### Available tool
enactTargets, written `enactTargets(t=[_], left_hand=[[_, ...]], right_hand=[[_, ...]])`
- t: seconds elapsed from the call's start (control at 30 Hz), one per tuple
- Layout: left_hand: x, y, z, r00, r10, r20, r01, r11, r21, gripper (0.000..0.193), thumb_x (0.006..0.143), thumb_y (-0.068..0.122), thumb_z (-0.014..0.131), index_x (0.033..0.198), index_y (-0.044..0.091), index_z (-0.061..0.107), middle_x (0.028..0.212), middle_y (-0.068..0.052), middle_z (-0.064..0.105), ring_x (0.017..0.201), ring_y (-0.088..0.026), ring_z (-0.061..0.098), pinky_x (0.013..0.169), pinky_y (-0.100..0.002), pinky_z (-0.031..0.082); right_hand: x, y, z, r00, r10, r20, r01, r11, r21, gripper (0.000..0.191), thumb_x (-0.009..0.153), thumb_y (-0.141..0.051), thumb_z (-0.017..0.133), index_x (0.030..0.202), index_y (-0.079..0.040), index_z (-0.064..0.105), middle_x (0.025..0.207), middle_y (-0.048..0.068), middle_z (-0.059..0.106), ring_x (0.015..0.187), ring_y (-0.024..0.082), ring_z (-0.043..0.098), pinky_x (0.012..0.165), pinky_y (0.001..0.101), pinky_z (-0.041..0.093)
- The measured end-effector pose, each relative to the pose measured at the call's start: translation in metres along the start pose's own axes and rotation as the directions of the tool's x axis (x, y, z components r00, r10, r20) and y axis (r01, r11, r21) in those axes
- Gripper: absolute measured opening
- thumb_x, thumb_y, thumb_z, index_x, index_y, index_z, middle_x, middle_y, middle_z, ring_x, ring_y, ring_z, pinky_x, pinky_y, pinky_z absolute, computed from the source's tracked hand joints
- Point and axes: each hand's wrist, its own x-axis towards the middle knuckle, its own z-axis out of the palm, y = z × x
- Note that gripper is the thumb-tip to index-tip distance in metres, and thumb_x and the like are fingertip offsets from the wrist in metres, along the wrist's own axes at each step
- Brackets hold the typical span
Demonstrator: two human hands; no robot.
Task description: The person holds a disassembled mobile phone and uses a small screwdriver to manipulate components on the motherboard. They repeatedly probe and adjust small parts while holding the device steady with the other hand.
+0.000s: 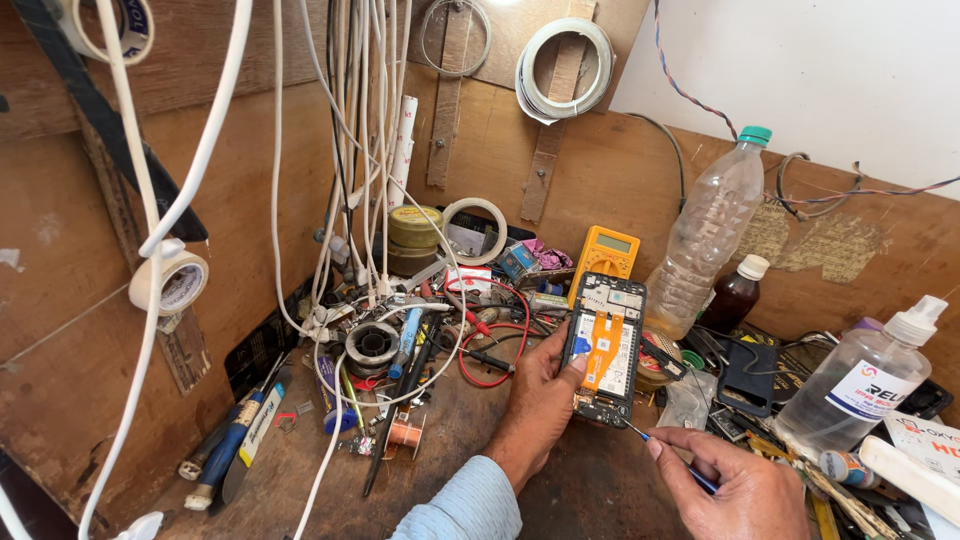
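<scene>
My left hand point(540, 400) holds an opened mobile phone point(606, 345) upright by its left edge. The phone's back is off and shows an orange flex strip, white labels and a dark board. My right hand point(735, 485) grips a thin blue-handled screwdriver point(668, 452). Its metal tip touches the phone's lower right corner. Both hands hover over a dark wooden workbench point(590, 490). A light blue sleeve point(465, 510) covers my left forearm.
A yellow multimeter point(605, 250) and a clear plastic bottle point(708, 230) stand behind the phone. A spray bottle point(870, 380) stands at right. Solder spool point(373, 345), copper wire coil point(405, 433), red leads and hand tools clutter the left. White cables point(150, 240) hang down.
</scene>
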Motion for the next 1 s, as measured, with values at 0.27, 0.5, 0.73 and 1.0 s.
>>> enactTargets(t=[0.27, 0.5, 0.73, 1.0], left_hand=[[0.001, -0.001, -0.001, 1.0, 0.0, 0.03, 0.001, 0.999, -0.039, 0.053, 0.1, 0.004, 0.053, 0.153, 0.004, 0.047, 0.123, -0.011, 0.072, 0.101, -0.011, 0.07, 0.086, -0.025, 0.059], [0.001, -0.001, -0.003, 0.997, -0.031, 0.065, 0.035, 0.997, -0.067, 0.052, 0.101, 0.003, 0.052, 0.153, 0.005, 0.047, 0.122, -0.011, 0.072, 0.101, -0.012, 0.069, 0.086, -0.026, 0.058], [0.001, -0.004, -0.005, 0.993, -0.022, 0.114, 0.035, 0.993, -0.111, 0.051, 0.101, 0.002, 0.051, 0.152, 0.003, 0.048, 0.123, -0.01, 0.072, 0.102, -0.012, 0.07, 0.087, -0.026, 0.059], [0.002, -0.004, -0.005, 0.993, -0.005, 0.119, 0.015, 0.996, -0.085, 0.052, 0.101, 0.0, 0.051, 0.152, 0.002, 0.047, 0.126, -0.01, 0.071, 0.104, -0.011, 0.068, 0.089, -0.025, 0.057]], right_hand=[[0.012, 0.027, 0.012, 0.994, -0.049, 0.093, 0.026, 0.971, 0.237, 0.021, 0.087, -0.028, 0.084, 0.105, -0.017, 0.087, 0.05, 0.001, 0.057, 0.049, 0.008, 0.043, 0.049, 0.0273, 0.035], [0.038, 0.077, 0.041, 0.975, -0.154, 0.159, 0.011, 0.748, 0.663, 0.024, 0.087, -0.008, 0.075, 0.108, 0.002, 0.084, 0.088, 0.009, 0.084, 0.077, 0.007, 0.07, 0.072, 0.021, 0.053], [0.04, 0.087, 0.044, 0.95, -0.007, 0.311, -0.239, 0.621, 0.747, 0.023, 0.09, -0.01, 0.076, 0.108, 0.002, 0.082, 0.06, 0.004, 0.063, 0.039, 0.007, 0.031, 0.036, 0.0279, 0.018], [0.04, 0.086, 0.044, 0.954, -0.022, 0.3, -0.216, 0.644, 0.733, 0.024, 0.09, -0.009, 0.077, 0.109, 0.003, 0.084, 0.058, 0.006, 0.063, 0.037, 0.009, 0.032, 0.034, 0.031, 0.019]])
